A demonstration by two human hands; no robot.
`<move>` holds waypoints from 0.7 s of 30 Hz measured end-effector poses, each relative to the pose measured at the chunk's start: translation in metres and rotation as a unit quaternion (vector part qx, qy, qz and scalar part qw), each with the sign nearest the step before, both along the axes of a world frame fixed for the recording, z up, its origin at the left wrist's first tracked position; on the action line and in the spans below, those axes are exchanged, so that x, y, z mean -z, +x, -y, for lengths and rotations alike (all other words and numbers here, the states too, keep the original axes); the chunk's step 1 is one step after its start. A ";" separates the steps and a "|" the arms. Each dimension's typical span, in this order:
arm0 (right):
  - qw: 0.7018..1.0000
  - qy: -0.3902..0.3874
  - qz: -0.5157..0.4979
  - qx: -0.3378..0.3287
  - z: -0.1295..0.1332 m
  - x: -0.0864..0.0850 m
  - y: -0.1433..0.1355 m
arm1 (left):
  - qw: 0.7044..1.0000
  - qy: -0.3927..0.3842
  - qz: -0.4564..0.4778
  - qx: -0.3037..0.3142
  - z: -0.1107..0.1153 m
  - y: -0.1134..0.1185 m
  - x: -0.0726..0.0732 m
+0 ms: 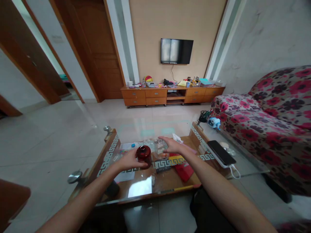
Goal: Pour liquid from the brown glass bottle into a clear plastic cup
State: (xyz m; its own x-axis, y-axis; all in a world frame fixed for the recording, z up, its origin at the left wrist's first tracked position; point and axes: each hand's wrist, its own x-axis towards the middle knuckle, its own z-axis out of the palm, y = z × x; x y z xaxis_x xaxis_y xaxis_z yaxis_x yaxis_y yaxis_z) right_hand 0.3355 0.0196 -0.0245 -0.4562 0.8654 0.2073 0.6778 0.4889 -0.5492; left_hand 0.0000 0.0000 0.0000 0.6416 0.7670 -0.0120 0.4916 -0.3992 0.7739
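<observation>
A dark red-brown glass bottle [143, 156] with a narrow, uncapped neck stands upright at the middle of the glass-topped table. My left hand [131, 159] is closed around its left side, thumb toward the near face. Just to the right, my right hand [172, 145] curves around a clear glass bottle [161, 149], its fingers on the far side and the thumb on the near side. Something orange shows at the base of the clear bottle; whether it is inside or beneath the glass I cannot tell.
The glass tabletop [170, 185] covers a wooden shelf with papers and a red folder [184, 171]. A black phone [221, 152] with a white cable lies at the right. A black mesh pen holder [203, 116] and a blue-white object [214, 122] stand near the flowered sofa [262, 119].
</observation>
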 end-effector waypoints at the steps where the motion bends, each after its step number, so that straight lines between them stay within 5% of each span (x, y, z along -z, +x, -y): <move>1: 1.000 -0.007 -0.005 0.007 -0.002 0.001 -0.004 | 1.000 0.007 -0.009 -0.013 -0.001 -0.001 0.000; 10: 0.998 -0.015 -0.040 0.052 0.005 0.006 -0.010 | 0.994 0.085 -0.013 -0.066 -0.014 -0.003 0.013; 21: 0.984 0.001 -0.159 0.082 0.040 0.031 -0.005 | 0.977 0.200 -0.073 -0.007 -0.013 -0.012 -0.010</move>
